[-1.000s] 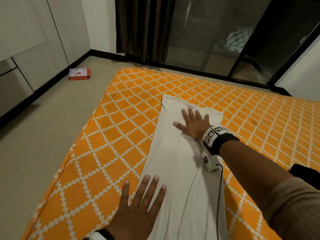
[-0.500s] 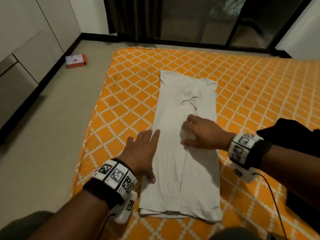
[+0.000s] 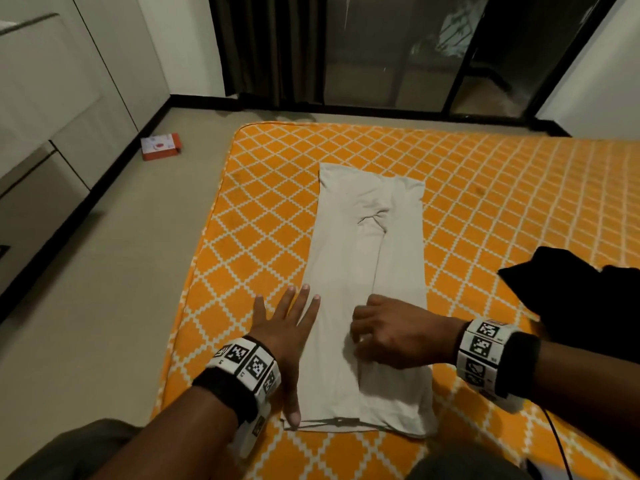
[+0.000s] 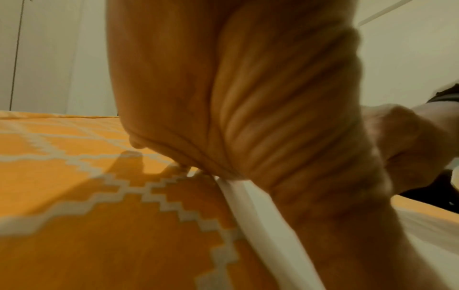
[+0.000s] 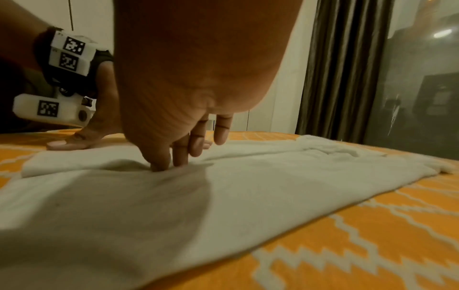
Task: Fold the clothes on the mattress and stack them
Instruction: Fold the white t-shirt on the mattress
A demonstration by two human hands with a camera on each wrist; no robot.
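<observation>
A white garment (image 3: pixel 367 258), folded lengthwise into a long strip, lies on the orange patterned mattress (image 3: pixel 249 237). My left hand (image 3: pixel 287 327) rests flat with spread fingers along the strip's left edge, its thumb at the near corner. My right hand (image 3: pixel 384 336) sits on the near half of the strip, knuckles raised. In the right wrist view its fingertips (image 5: pixel 159 166) press down into the white garment (image 5: pixel 273 176), and no fold is pinched. The left wrist view shows my left hand (image 4: pixel 236 88) from below, beside the white garment's edge (image 4: pixel 248 206).
A black garment (image 3: pixel 581 299) lies crumpled on the mattress just right of my right wrist. The mattress's left edge drops to a grey floor with a small red box (image 3: pixel 161 146). Cabinets (image 3: pixel 52 98) line the left wall. Dark curtains and a glass door (image 3: pixel 398 46) stand beyond.
My right hand has drawn back from the strip's far end to its near half, going from flat to raised knuckles. My left hand stays flat along the left edge.
</observation>
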